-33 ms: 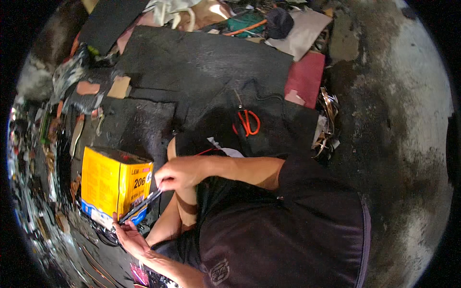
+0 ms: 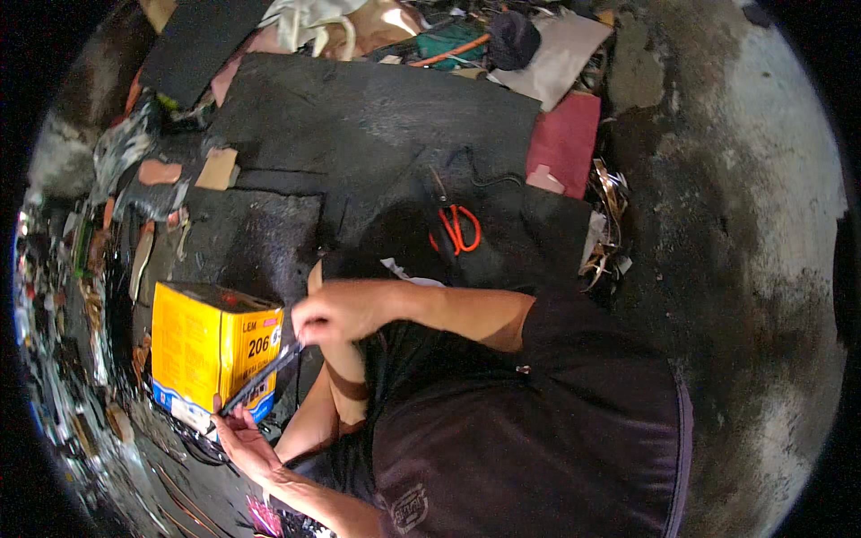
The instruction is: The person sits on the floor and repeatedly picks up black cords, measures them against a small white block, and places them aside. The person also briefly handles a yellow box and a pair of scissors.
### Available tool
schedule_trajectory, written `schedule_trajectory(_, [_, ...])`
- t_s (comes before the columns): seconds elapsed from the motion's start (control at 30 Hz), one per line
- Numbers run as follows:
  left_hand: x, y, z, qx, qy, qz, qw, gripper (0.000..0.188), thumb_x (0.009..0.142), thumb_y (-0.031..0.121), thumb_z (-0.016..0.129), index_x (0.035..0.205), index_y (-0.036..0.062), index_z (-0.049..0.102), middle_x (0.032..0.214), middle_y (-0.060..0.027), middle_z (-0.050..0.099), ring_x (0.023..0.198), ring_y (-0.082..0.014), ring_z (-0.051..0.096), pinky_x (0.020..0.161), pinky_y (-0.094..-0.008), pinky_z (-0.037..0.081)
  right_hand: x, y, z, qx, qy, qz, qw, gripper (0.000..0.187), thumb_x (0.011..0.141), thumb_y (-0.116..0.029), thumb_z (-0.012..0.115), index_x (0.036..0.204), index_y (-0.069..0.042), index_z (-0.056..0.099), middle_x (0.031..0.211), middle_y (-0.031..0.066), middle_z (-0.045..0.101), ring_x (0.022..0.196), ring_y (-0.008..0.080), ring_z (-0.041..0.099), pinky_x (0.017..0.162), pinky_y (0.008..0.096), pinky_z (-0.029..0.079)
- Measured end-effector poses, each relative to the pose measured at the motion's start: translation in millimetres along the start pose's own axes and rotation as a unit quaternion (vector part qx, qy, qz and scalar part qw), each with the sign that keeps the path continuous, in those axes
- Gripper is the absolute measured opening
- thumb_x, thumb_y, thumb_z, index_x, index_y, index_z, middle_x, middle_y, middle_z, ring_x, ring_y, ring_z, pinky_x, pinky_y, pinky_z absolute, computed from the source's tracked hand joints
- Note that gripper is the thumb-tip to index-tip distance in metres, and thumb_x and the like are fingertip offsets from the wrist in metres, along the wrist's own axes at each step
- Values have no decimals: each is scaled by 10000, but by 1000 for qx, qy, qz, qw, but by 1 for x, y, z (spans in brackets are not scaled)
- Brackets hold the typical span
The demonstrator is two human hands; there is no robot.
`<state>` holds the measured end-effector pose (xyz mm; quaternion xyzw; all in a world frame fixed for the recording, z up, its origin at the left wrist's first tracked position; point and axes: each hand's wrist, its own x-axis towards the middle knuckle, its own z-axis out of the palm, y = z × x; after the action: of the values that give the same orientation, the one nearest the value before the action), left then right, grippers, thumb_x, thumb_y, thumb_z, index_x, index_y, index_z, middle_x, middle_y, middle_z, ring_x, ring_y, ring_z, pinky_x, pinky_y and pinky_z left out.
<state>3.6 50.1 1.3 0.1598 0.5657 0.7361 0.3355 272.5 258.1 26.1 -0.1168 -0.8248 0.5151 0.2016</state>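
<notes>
Spanning between the hands: one dark narrow strip (image 2: 262, 378). The left hand (image 2: 247, 441) is gripping its lower end; the right hand (image 2: 330, 310), blurred, is pinching the upper. Yellow cardboard box (image 2: 188, 341) is standing just beyond both hands; orange-handled scissors (image 2: 456, 229) are lying beside the right forearm.

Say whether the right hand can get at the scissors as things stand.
Probably yes: nothing covers the scissors, though the right hand seems occupied holding the strip's end.

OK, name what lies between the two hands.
In the head view, a slim dark strip runs from left hand to right hand, the yellow box behind it.
</notes>
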Motion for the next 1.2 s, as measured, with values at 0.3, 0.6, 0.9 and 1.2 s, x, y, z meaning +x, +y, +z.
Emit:
schedule_trajectory(0.3, [5,-49,51,121,-110,-77,983,384,1019,273,586,1288,-1,586,1042,-60,664,892,-105,624,803,-230,510,-218,-19,-242,-380,717,181,556,226,843,-186,694,1032,-66,725,1019,148,707,945,305,662,895,419,510])
schedule_trajectory(0.6, [-36,-85,-15,110,-29,-138,984,296,1026,218,562,1253,31,596,977,-39,677,829,-102,630,732,-216,523,-272,132,-165,-318,716,226,579,489,853,-181,714,1277,8,559,1301,209,562,1244,359,486,1081,461,373])
schedule_trajectory(0.9, [-73,-93,-38,65,46,-98,992,341,1026,225,572,1295,16,581,974,-29,683,843,-102,633,771,-236,514,-53,95,5,-58,362,217,905,502,1028,-414,480,1255,19,595,1235,200,651,1187,333,601,1023,364,435])
schedule_trajectory(1.2, [-63,-74,-33,5,107,53,993,348,1013,216,598,1289,4,580,1031,-54,660,898,-122,614,859,-271,509,-65,90,-14,-10,298,290,909,540,1029,-427,481,1345,4,555,1358,204,579,1288,297,533,1092,354,383])
